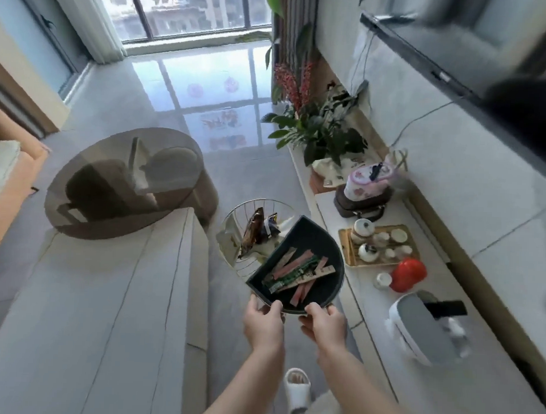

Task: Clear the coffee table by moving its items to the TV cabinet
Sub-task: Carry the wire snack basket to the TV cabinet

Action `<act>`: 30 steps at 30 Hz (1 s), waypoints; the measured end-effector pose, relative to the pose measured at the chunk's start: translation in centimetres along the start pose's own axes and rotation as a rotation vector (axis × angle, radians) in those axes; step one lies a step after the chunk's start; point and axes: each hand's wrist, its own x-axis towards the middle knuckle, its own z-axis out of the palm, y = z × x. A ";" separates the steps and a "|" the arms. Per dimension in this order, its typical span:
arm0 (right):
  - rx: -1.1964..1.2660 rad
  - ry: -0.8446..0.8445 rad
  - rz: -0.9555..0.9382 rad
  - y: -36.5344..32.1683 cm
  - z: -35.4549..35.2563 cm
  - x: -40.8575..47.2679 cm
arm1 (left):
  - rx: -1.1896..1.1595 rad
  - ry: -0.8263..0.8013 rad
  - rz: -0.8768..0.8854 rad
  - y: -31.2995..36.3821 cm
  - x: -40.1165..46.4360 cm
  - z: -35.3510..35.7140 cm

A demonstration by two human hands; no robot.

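Open floor: a strip of grey floor (229, 354) runs between the coffee table (85, 308) on the left and the TV cabinet (373, 309) on the right; a wire waste basket (243, 236) stands in that strip, near the cabinet's front edge.
Tray: the dark half-round tray (297, 263) is held in the air over the strip, partly above the basket's rim (its right curve reaches just past the cabinet's front edge).
Tray axis: its straight side runs from near-left to far-right, the squared corner pointing away toward the far end of the cabinet, the rounded side toward the cabinet.
Tray contents: long thin snack sachets (300, 271), pink, green and tan, lie loose and criss-crossed inside.
Left hand: the left hand (263, 322) grips the tray's near rim, thumb over the edge, fingers under.
Right hand: the right hand (323, 324) grips the same near rim just beside it, thumb on top.
Cabinet top: a tea set on a bamboo tray (377, 244), a red jar (408, 275), a small white cup (383, 280), a white appliance (425, 330) near the near end, a tissue pack (367, 182) on a dark box, and potted plants (320, 131) at the far end.
Coffee table side: a round glass-topped table (124, 186) overlaps its far end.
Foot: a white slipper (296, 390) stands on the floor strip.
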 end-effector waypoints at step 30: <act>0.394 0.496 0.258 24.8 -41.9 2.3 | 0.399 -0.409 -0.298 -34.3 -24.8 16.8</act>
